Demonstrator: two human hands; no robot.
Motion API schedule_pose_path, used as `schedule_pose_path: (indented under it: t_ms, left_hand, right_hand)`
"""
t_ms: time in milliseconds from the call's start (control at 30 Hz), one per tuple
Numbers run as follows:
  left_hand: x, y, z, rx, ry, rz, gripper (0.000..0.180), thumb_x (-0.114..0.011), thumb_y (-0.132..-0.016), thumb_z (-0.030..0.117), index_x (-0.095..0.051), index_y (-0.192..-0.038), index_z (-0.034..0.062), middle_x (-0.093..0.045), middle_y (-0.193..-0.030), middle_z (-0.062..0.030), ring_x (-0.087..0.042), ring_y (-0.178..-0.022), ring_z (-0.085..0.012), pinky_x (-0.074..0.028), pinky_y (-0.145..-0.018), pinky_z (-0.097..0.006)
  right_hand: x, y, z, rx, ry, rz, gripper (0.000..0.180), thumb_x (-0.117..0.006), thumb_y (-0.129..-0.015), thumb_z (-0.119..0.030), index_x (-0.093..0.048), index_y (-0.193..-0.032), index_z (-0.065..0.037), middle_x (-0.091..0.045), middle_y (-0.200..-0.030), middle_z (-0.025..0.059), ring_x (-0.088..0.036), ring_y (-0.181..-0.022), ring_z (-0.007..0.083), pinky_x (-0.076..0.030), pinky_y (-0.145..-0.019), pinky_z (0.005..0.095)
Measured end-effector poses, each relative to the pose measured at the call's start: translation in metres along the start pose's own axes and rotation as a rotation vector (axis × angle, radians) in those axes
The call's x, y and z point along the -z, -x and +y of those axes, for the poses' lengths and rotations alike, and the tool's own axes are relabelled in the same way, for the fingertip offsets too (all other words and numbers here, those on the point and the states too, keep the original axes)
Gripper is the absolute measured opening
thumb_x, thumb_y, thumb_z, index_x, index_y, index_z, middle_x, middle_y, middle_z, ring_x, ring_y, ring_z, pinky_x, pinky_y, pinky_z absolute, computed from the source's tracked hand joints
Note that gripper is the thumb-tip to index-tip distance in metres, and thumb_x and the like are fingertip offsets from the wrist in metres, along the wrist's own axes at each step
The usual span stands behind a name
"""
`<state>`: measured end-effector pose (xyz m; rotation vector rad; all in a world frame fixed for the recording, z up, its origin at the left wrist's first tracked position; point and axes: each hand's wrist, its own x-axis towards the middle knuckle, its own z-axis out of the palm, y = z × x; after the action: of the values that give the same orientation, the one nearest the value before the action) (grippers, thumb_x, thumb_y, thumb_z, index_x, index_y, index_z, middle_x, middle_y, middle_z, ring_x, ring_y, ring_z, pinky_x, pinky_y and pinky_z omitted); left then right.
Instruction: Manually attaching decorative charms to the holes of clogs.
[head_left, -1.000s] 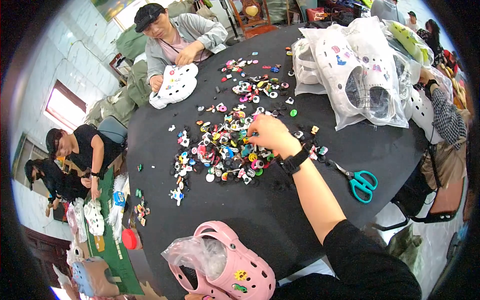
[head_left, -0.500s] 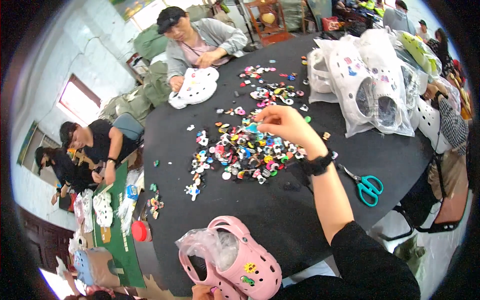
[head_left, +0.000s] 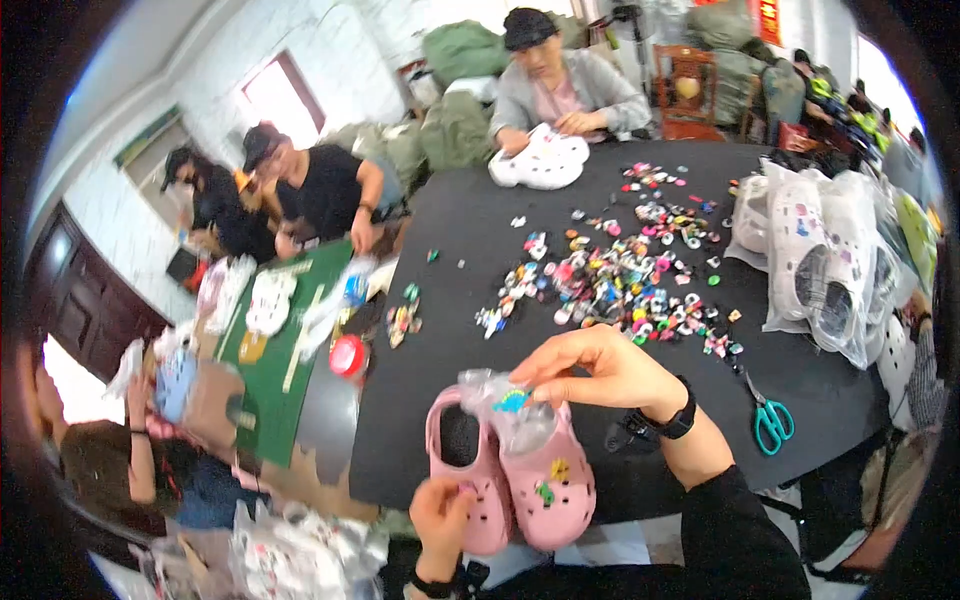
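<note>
The worktop is a big black table [head_left: 470, 245], and, counting from the pink shoes with twelve straight ahead, a person in a grey top [head_left: 565, 90] sits across it at twelve o'clock. Fat green cloth sacks [head_left: 465, 130] are piled between eleven and twelve, a dark brown door [head_left: 95, 285] is at ten, and a green table [head_left: 265, 405] is between nine and ten. On the worktop, a messy heap of small bright shoe charms [head_left: 610, 285] lies at one o'clock, and scissors with teal handles [head_left: 772, 428] lie near three. The two pink rubber clogs with holes [head_left: 548, 510] are at the near edge, side by side, their long way running from about twelve to six, with heels away and toes toward the person. The right hand [head_left: 530, 388] pinches a small blue charm with a yellow edge [head_left: 511, 401] between thumb and fingers, over the right clog; the charm looks longest from about two to eight. The left hand [head_left: 440, 520] touches the left clog with its fingers curled in; I can't tell if they pinch anything. Crinkly clear plastic [head_left: 525, 432] fills the right clog's opening, and its front wears a yellow sun charm [head_left: 560, 468] and a green charm [head_left: 545, 491]. Clear plastic bags [head_left: 815, 265] at two o'clock hold white clogs. A jar with a round red lid [head_left: 347, 355] is at ten; its insides are hidden.
</note>
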<state>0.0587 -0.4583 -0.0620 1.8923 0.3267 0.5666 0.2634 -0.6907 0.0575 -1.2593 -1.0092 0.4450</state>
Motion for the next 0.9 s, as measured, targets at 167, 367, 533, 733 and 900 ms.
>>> schedule_pose_path:
  t_ms: [167,367,533,733,900]
  left_hand:
    - [-0.001,-0.007,0.036,0.245,0.615,0.018,0.017,-0.065,-0.085,-0.005,-0.061,-0.101,-0.0005,-0.064,-0.090,-0.0048,-0.062,-0.085,-0.0119,-0.049,-0.075,-0.025]
    - [-0.002,-0.005,0.068,-0.030,0.456,-0.118,0.017,-0.064,-0.087,-0.007,-0.060,-0.103,-0.0011,-0.066,-0.095,-0.0068,-0.063,-0.086,-0.0105,-0.051,-0.075,-0.023]
    - [-0.003,-0.018,0.077,-0.008,0.573,-0.124,0.012,-0.066,-0.087,-0.004,-0.060,-0.097,-0.0007,-0.068,-0.093,-0.0068,-0.065,-0.083,-0.0096,-0.051,-0.071,-0.021]
    - [0.000,-0.017,0.064,-0.002,0.781,-0.186,0.015,-0.068,-0.087,-0.001,-0.063,-0.101,-0.0026,-0.068,-0.100,-0.0088,-0.065,-0.089,-0.0134,-0.053,-0.079,-0.027]
    - [0.007,-0.013,0.085,-0.379,0.142,-0.277,0.035,-0.076,-0.076,-0.001,-0.065,-0.109,-0.0021,-0.067,-0.109,-0.0149,-0.066,-0.096,-0.0211,-0.052,-0.085,-0.032]
  right_hand:
    - [-0.046,0.006,0.005,0.055,0.181,-0.272,0.011,-0.069,-0.087,-0.013,-0.071,-0.096,-0.006,-0.070,-0.093,0.0045,-0.065,-0.081,0.0136,-0.051,-0.073,0.0294]
    - [-0.080,0.006,0.002,0.297,0.442,-0.160,0.009,-0.069,-0.083,-0.008,-0.066,-0.090,-0.006,-0.065,-0.098,0.0087,-0.065,-0.084,0.0251,-0.053,-0.074,0.0346]
    - [-0.089,0.010,-0.005,0.283,0.477,-0.094,0.014,-0.068,-0.083,-0.010,-0.065,-0.095,-0.004,-0.067,-0.107,0.0114,-0.067,-0.087,0.0280,-0.054,-0.073,0.0367]
    - [-0.103,0.019,-0.008,0.206,0.580,-0.003,0.013,-0.070,-0.082,-0.008,-0.066,-0.094,-0.004,-0.068,-0.104,0.0114,-0.068,-0.087,0.0275,-0.055,-0.074,0.0360]
    - [-0.104,0.030,-0.009,-0.026,0.517,0.096,0.014,-0.073,-0.080,-0.006,-0.070,-0.093,-0.004,-0.069,-0.103,0.0117,-0.068,-0.091,0.0248,-0.055,-0.077,0.0331]
